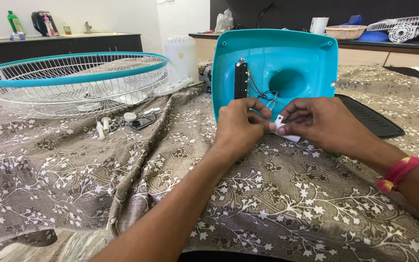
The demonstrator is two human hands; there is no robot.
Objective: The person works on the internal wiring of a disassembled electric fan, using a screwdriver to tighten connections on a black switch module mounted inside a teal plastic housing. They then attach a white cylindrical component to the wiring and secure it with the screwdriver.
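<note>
white part (284, 127) between both hands

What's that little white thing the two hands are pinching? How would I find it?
Start at the big turquoise fan base lying upside down on the flowery brown cloth. Thin dark wires run down from its black strip toward the left hand and right hand. Pinched between them is the small white piece, the only white thing against the turquoise.

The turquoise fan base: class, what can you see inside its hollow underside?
Inside the turquoise fan base sit a black switch strip, thin dark wires and a round recess. The left hand and right hand, pinching a small white part, cover its lower edge.
</note>
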